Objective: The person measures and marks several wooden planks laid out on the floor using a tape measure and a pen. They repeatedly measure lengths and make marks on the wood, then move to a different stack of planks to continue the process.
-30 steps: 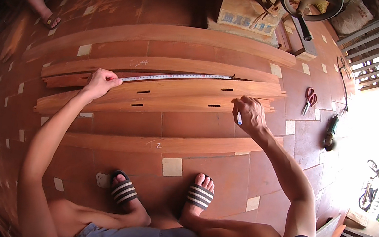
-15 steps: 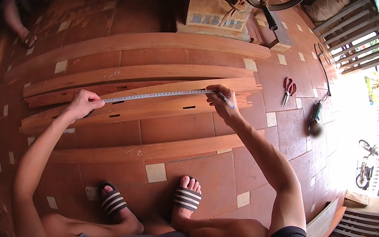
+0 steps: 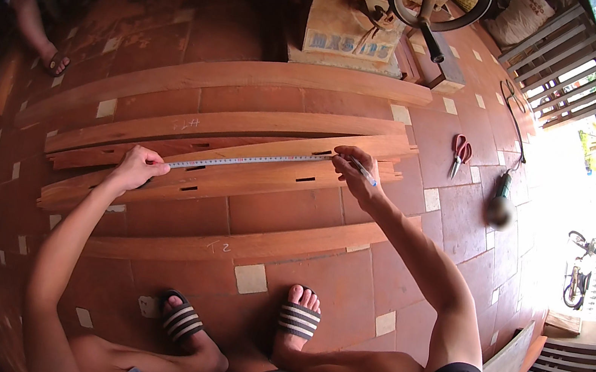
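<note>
A white tape measure blade (image 3: 249, 157) stretches straight between my hands, along a wooden board with slots cut in it. My left hand (image 3: 137, 168) pinches the blade's left part between thumb and fingers; something dark shows under that hand, mostly hidden. At the far right end of the blade, my right hand (image 3: 355, 171) rests on the board by a dark slot, with its fingers closed around a pen (image 3: 365, 171) and against the tape. Several long reddish-brown boards (image 3: 246, 119) lie side by side beneath, and a nearer slotted board (image 3: 253, 182) runs just below the tape.
A separate board (image 3: 282, 241) lies nearer my sandalled feet. Red-handled scissors (image 3: 460, 154) and a corded angle grinder (image 3: 500, 203) are on the tiled floor to the right. A machine with a handwheel (image 3: 438, 0) stands at the back. Another person's foot (image 3: 56, 62) shows far left.
The whole view has shifted slightly, so the scene sits lower and further right. Both hands keep their hold on the tape, with little movement against the boards.
</note>
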Tool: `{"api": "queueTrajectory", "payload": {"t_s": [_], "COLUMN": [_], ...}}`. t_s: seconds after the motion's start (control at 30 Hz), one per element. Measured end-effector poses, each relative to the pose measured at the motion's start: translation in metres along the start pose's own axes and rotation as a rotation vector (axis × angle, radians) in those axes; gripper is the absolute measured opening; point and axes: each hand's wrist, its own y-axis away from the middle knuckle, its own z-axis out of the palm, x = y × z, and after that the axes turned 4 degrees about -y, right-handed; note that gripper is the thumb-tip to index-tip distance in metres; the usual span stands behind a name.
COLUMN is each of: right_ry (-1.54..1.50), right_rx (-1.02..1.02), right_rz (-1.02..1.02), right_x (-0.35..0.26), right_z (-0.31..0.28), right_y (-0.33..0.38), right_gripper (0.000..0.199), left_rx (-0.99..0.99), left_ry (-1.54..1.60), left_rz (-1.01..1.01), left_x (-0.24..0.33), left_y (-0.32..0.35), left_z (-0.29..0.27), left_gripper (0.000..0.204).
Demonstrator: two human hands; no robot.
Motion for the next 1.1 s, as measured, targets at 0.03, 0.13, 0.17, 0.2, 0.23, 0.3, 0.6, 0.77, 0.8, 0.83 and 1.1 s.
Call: {"api": "queueTrajectory", "payload": {"t_s": [0.03, 0.13, 0.17, 0.2, 0.23, 0.3, 0.6, 0.77, 0.8, 0.83, 1.1], "right_ry": [0.003, 0.02, 0.027, 0.036, 0.048, 0.062, 0.213, 0.209, 0.226, 0.249, 0.477], "right_rx": [-0.006, -0.006, -0.005, -0.002, 0.001, 0.018, -0.063, -0.107, -0.116, -0.119, -0.209], "right_rz": [-0.011, -0.052, -0.066, -0.084, -0.1, -0.135, -0.084, 0.035, 0.038, 0.039, -0.159], "right_x": [0.0, -0.004, -0.007, -0.01, -0.015, -0.023, -0.026, -0.03, -0.032, -0.032, -0.032], "right_z": [0.002, 0.005, 0.006, 0.007, 0.005, 0.006, 0.029, 0.061, 0.071, 0.077, 0.107], "right_y": [0.0, -0.002, -0.004, -0.008, -0.012, -0.025, -0.067, -0.064, -0.062, -0.061, -0.07], "right_gripper": [0.039, 0.036, 0.035, 0.034, 0.034, 0.031, 0.022, 0.017, 0.016, 0.016, 0.012], "left_rx": [-0.002, -0.034, -0.021, -0.006, 0.006, 0.032, 0.086, 0.006, -0.016, -0.008, -0.059], "left_ry": [-0.001, 0.025, 0.026, 0.028, 0.033, 0.052, 0.047, 0.018, 0.016, -0.03, -0.043], "left_rz": [-0.009, -0.027, -0.021, -0.016, -0.009, 0.016, -0.032, -0.13, -0.158, -0.158, -0.115], "left_x": [-0.001, -0.008, -0.008, -0.007, -0.004, -0.005, -0.032, -0.058, -0.062, -0.063, -0.093], "left_y": [0.002, 0.0, 0.001, 0.001, 0.001, -0.003, -0.009, -0.003, 0.001, 0.003, 0.015], "left_z": [-0.001, -0.006, -0.009, -0.012, -0.014, -0.017, -0.024, -0.049, -0.056, -0.061, -0.075], "left_gripper": [0.029, 0.03, 0.03, 0.03, 0.03, 0.03, 0.028, 0.026, 0.026, 0.024, 0.025]}}
